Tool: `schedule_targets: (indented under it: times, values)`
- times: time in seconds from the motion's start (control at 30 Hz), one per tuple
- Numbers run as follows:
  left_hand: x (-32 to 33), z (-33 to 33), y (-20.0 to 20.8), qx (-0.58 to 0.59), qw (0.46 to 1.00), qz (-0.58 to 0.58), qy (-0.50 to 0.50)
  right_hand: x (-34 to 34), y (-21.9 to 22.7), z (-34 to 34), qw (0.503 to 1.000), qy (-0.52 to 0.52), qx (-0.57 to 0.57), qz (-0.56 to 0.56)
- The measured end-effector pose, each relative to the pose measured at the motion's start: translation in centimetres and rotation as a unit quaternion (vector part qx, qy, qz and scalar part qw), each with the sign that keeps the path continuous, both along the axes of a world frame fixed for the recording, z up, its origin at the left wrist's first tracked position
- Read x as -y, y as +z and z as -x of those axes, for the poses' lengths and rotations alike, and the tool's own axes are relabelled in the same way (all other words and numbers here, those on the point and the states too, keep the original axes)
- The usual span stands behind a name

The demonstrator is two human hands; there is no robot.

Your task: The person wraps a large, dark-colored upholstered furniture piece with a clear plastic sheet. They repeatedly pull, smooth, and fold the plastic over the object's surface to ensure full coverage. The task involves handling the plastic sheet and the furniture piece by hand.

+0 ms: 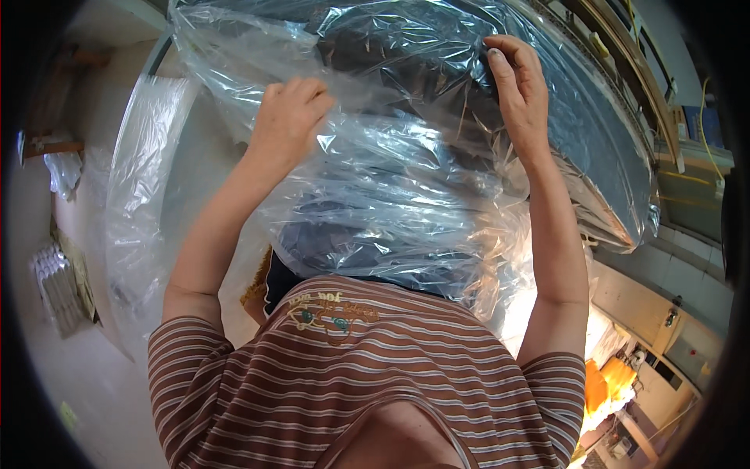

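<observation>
A large sheet of clear plastic film (406,148), creased and shiny, spreads before me and hangs down against my body. Beneath part of it shows something dark, whose kind the film hides. My left hand (293,113) is over the film at the left, fingers curled in and slightly blurred, seemingly gripping a loose layer. Farther right and a bit farther away, my right hand (522,82) pinches the film between thumb and fingers. The two hands are apart, with wrinkled film between them.
At the right, a flat surface (605,148) under film ends in a pointed corner. Wooden rails (633,62) run behind it. Below right are an orange cloth (609,387) and a pale cabinet (652,313). A stack of wrapped pale items (58,285) stands at the left.
</observation>
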State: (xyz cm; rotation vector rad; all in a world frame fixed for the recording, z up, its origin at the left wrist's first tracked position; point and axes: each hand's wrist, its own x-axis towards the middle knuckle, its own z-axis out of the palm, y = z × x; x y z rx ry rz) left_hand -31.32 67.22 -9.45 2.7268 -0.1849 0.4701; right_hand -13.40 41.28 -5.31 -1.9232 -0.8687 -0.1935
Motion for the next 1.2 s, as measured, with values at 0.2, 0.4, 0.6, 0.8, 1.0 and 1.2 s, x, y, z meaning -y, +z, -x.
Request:
schedule_targets:
  times: [0.2,0.4,0.6,0.8,1.0,1.2]
  values:
    - [-1.9,-0.2,5.0,-0.07,0.947,0.311,0.03,0.0,0.8,0.1,0.997,0.044,0.058,0.031]
    - [-2.5,-1.3,11.4,0.001,0.946,0.318,-0.057,-4.5,2.5,5.9,0.969,0.222,-0.085,0.072]
    - [-8.2,-5.3,14.0,0.022,0.99,-0.136,-0.022,-0.3,5.9,4.3,0.917,0.202,-0.316,0.136]
    - [-16.7,-9.0,17.0,0.138,0.952,-0.179,0.205,1.9,8.0,0.7,0.88,0.14,-0.415,0.185]
    - [-7.7,-9.2,9.5,0.067,0.997,0.026,-0.035,6.0,6.4,-2.5,0.864,0.082,-0.469,0.166]
    - [-11.4,-11.5,3.0,0.196,0.974,0.009,0.11,6.5,5.7,-3.9,0.845,0.067,-0.509,0.148]
